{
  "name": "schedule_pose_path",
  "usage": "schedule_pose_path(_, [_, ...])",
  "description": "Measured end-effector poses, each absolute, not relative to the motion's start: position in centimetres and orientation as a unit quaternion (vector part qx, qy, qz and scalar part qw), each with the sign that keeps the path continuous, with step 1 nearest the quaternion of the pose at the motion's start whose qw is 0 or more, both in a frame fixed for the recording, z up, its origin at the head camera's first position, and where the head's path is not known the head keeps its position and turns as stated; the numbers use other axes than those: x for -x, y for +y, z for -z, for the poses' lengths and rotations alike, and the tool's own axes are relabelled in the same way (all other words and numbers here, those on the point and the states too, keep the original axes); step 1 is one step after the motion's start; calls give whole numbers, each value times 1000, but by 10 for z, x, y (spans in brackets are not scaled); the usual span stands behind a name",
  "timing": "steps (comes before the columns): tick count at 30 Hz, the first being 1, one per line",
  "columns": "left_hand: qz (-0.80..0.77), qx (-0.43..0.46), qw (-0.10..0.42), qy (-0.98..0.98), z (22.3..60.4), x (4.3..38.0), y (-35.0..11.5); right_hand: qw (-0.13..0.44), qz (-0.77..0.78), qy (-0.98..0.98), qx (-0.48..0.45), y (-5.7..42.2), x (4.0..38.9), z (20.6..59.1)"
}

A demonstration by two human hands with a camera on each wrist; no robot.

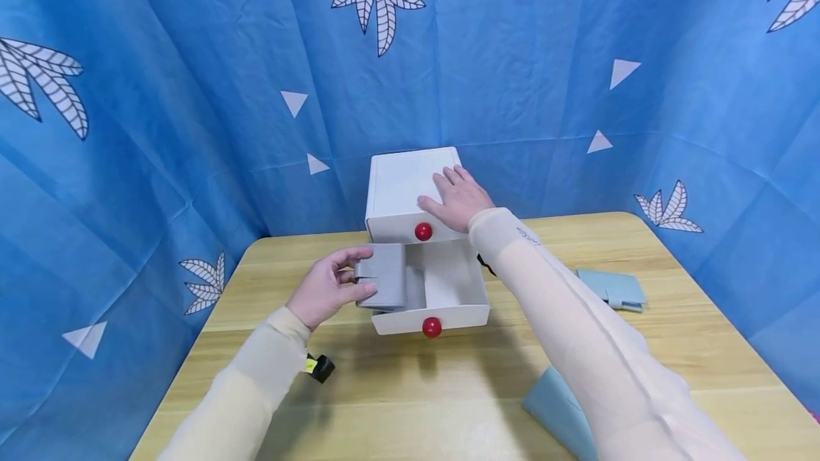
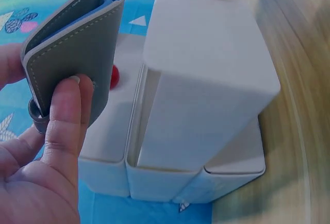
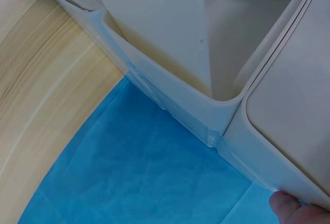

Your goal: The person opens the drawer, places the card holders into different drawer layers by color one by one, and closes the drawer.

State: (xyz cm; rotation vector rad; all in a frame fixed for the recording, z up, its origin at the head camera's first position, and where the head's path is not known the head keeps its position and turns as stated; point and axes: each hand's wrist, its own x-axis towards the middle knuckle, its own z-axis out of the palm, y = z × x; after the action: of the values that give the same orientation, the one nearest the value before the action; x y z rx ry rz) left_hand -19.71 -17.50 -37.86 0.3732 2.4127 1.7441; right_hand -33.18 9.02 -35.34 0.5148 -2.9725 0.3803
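Observation:
My left hand (image 1: 327, 287) pinches a grey wallet (image 1: 388, 276) with a strap, holding it over the left part of a pulled-out drawer (image 1: 458, 272). In the left wrist view the wallet (image 2: 77, 53) stands partly spread, showing a blue lining, thumb and fingers on its two covers. The drawer belongs to a small white cabinet (image 1: 410, 176) and has a round red knob (image 1: 432, 326). On the cabinet's top, toward its right edge, my right hand (image 1: 458, 198) rests with fingers spread. Above the pulled-out drawer, another drawer with a red knob (image 1: 423, 231) is closed.
To the right on the wooden table (image 1: 359, 404) lies a light blue wallet (image 1: 611, 288) with a strap. Nearer, another light blue item (image 1: 560, 411) is partly covered by my right sleeve. A blue patterned curtain (image 1: 512, 55) hangs behind and on both sides.

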Motion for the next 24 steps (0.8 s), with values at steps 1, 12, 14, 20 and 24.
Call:
schedule_pose_path(1, [-576, -124, 72, 805, 378, 198, -173, 52, -125, -976, -168, 90, 332, 353])
schedule_pose_path(12, [-540, -116, 97, 828, 375, 205, -150, 57, -128, -976, -166, 90, 329, 350])
schedule_pose_path(14, [-533, -120, 99, 832, 376, 206, -145, 58, -130, -976, -164, 90, 329, 350])
schedule_pose_path(20, [-506, -120, 93, 849, 377, 212, -132, 57, -131, -976, -166, 90, 328, 350])
schedule_pose_path(24, [-473, -110, 84, 870, 375, 215, -124, 57, -132, -975, -167, 90, 328, 350])
